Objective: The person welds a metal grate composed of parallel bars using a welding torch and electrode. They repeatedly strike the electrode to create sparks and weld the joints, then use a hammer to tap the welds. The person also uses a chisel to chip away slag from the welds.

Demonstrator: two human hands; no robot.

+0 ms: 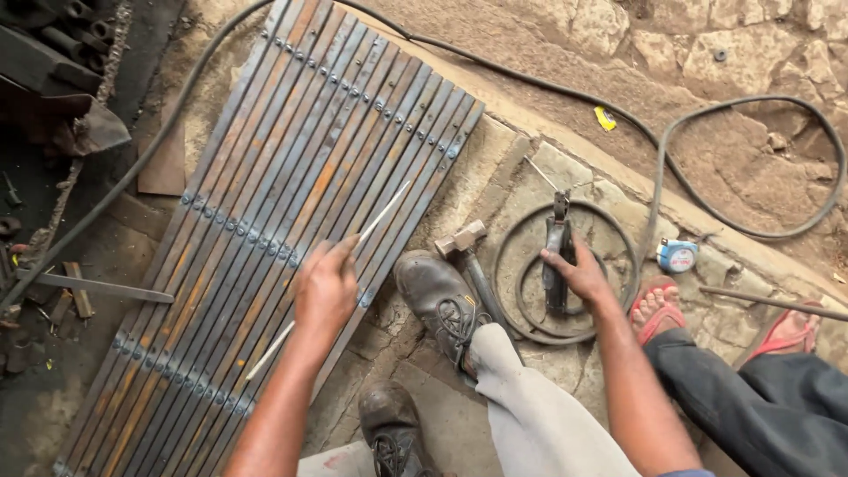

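Left hand [325, 287] is closing its fingers around a thin welding rod [331, 274], holding it slantwise just above a flat grille of steel strips [291, 168] that is lying on the stone floor [521, 159]; the rod is sticking out past the hand at both ends, its upper tip pointing toward the grille's far right edge. Right hand [579, 274] is reaching down onto a dark electrode holder [556, 261], its fingers curling over the handle and gripping it, while the holder is lying inside a loose coil of black cable [565, 274]. A hammer [468, 252] is lying just beside the coil, its head near the toe of the person's worn black boot [437, 300], and a second boot [389, 428] is showing at the bottom edge. More cable is looping across the floor beyond. A small tape measure [677, 255] is sitting near the sandalled foot [658, 309] of another person, who is crouching at the right.
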